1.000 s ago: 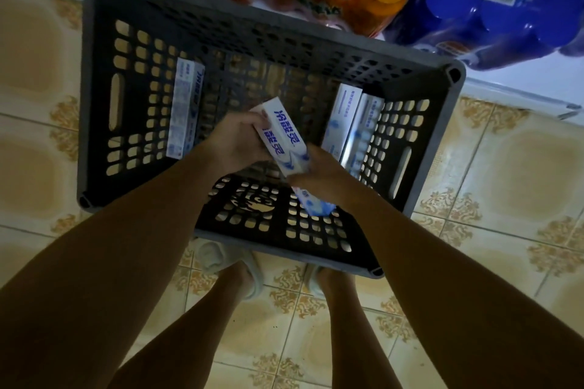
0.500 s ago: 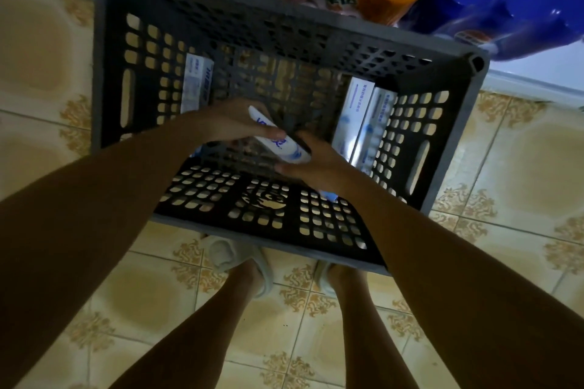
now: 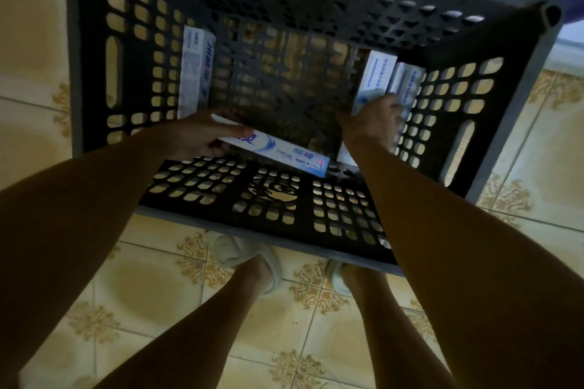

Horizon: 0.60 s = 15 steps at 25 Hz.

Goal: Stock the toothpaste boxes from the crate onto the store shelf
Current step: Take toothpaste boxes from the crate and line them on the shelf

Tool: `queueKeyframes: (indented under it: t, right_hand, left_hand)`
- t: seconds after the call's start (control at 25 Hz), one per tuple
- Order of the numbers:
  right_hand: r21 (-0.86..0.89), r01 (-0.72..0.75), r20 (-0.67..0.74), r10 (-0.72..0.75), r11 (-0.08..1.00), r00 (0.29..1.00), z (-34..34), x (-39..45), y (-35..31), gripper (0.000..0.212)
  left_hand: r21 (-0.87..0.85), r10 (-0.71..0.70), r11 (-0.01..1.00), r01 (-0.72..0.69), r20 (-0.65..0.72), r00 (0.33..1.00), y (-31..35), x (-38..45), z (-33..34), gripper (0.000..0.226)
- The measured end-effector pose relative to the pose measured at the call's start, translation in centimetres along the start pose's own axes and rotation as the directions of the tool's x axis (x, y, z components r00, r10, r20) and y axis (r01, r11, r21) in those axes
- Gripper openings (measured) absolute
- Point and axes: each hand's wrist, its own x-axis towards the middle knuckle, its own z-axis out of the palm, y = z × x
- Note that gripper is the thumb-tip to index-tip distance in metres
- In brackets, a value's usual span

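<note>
Crate (image 3: 518, 110), left wall: one toothpaste box (image 3: 195, 73) leaning. Left hand (image 3: 192, 136) grips held box (image 3: 278, 148), lying level across the near side. Right hand (image 3: 371, 123), arm reaching down, fingers curled on the two boxes (image 3: 377, 73) at the right wall. Advice: pinch both together, lift straight up clear of the wall.

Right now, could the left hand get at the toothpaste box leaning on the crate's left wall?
Probably not freely: the left hand already holds a toothpaste box, though the leaning box stands close by, uncovered.
</note>
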Motion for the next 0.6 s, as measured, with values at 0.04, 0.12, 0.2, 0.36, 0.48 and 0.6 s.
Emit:
queueKeyframes:
  t: [0.04, 0.12, 0.2, 0.36, 0.48, 0.6]
  right_hand:
    - [-0.013, -0.001, -0.02, 0.0, 1.0, 1.0, 0.5, 0.1, 0.0, 0.069]
    - [0.004, 0.045, -0.022, -0.044, 0.999, 0.999, 0.9, -0.4, 0.0, 0.07]
    - [0.066, 0.121, -0.014, -0.12, 0.99, 0.993, 0.7, -1.1, 0.3, 0.059]
    - [0.465, -0.014, 0.202, -0.091, 0.885, 0.975, -1.2, -1.7, 1.3, 0.043]
    - [0.567, -0.16, 0.334, -0.048, 0.808, 0.941, -3.8, -2.4, 1.5, 0.032]
    - [0.579, -0.25, 0.469, -0.066, 0.776, 0.881, -6.2, -3.7, 1.7, 0.025]
  left_hand:
    - [-0.059, -0.033, 0.998, 0.031, -0.036, 0.999, -0.4, -0.4, -0.6, 0.035]
    - [-0.126, -0.039, 0.992, 0.029, -0.079, 0.996, -1.2, -0.8, -1.4, 0.029]
    - [-0.165, -0.021, 0.986, 0.007, -0.082, 0.996, -1.8, -1.1, -1.7, 0.028]
    - [-0.291, -0.025, 0.957, -0.012, -0.122, 0.992, -0.2, -3.5, -2.3, 0.051]
    - [-0.396, -0.042, 0.918, -0.02, -0.147, 0.988, 1.6, -6.6, -2.8, 0.07]
    - [-0.465, -0.023, 0.885, -0.015, -0.075, 0.997, 3.7, -9.6, -2.8, 0.043]
